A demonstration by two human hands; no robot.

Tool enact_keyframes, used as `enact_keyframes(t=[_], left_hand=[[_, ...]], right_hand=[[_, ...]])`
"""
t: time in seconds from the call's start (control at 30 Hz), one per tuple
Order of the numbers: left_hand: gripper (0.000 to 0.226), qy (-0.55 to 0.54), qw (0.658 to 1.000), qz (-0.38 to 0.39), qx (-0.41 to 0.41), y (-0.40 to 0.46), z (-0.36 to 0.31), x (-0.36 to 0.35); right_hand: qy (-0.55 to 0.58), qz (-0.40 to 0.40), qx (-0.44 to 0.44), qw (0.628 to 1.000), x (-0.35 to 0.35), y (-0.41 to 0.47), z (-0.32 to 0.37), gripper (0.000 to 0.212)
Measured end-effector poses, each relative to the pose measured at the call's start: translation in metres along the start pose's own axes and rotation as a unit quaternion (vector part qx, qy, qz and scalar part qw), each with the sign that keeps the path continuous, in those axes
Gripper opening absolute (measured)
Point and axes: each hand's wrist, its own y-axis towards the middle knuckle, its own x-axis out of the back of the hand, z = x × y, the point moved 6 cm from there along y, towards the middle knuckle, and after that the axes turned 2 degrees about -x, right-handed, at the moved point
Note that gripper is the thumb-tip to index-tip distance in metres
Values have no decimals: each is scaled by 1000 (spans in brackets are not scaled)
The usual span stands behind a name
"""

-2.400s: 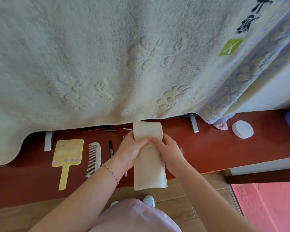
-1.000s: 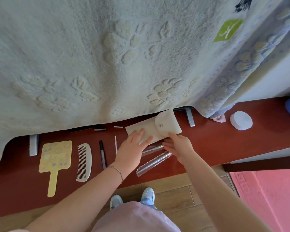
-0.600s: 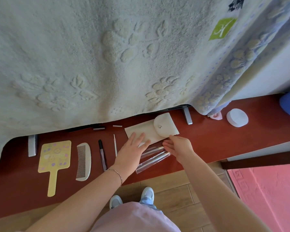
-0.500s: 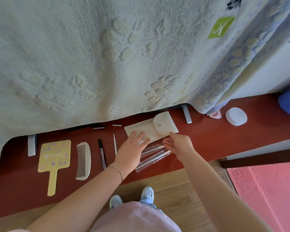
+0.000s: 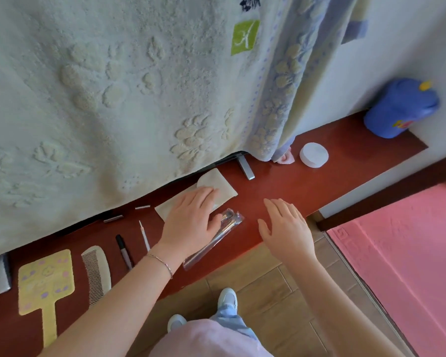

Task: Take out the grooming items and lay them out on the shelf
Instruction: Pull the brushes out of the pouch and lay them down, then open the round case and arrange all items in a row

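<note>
Fingers of left hand flat on beige pouch, grasping nothing; right hand released, hovering over red shelf. Clear sleeve of brushes overhangs shelf's front edge; careless nudge likely tips it off.

Bare red shelf between pouch and white puck; hanging towel blocking the back.

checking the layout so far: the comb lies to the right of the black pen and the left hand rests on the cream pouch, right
Not quite. The head view shows the comb lying left of the black pen, beside the yellow mirror. The left hand does rest on the cream pouch.
</note>
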Motion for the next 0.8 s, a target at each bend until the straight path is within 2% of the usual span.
enact_keyframes(t=[0.17,0.43,0.67,0.8], left_hand=[[49,-33,998,32,-42,25,-42,-21],[51,-43,989,86,-108,69,-121,-67],[53,-36,993,73,-87,107,-153,-84],[54,-23,994,76,-71,128,-152,-91]], right_hand=[[-7,1,-65,998,6,-28,-55,51],[6,-61,-140,988,19,-56,-143,40],[15,-23,-96,995,21,-37,-188,49],[14,-41,-66,997,30,-4,-202,46]])
